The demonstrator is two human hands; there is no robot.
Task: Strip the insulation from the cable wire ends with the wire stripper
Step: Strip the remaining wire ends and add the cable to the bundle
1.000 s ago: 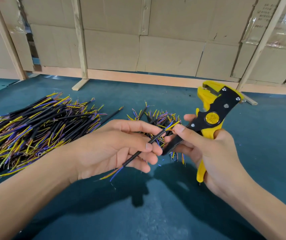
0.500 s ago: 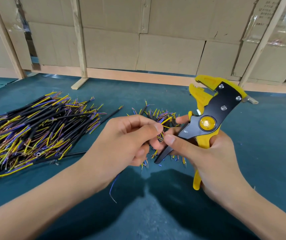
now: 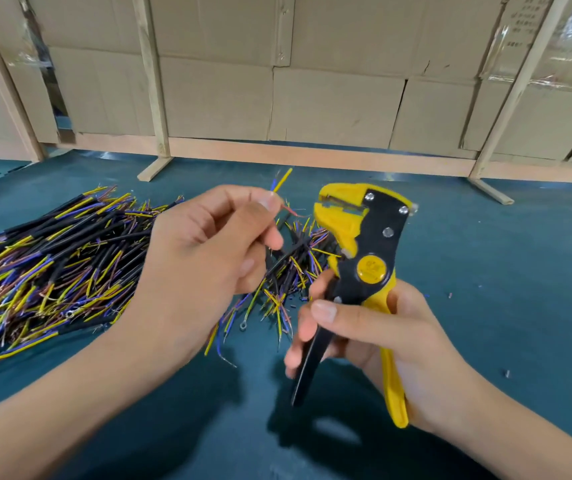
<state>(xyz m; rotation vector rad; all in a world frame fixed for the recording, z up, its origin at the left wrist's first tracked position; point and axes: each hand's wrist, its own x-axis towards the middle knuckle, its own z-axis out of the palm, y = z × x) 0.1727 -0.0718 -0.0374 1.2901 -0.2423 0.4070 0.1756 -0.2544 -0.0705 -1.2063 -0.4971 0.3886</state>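
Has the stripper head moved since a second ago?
Yes. The wire stripper swung upright and leftward, away from the right wooden post.

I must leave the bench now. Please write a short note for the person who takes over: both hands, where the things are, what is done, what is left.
Left hand: pinches one cable, its yellow wire sticking up past the fingertips.
Right hand: grips the stripper by its handles, head up, beside the wire ends but not on them.
Big pile of cables lies on the left of the table; a smaller pile lies between the hands.
Done: cannot tell how many are stripped.
Left: feed the held wire ends into the stripper head, squeeze, then go on with the rest.
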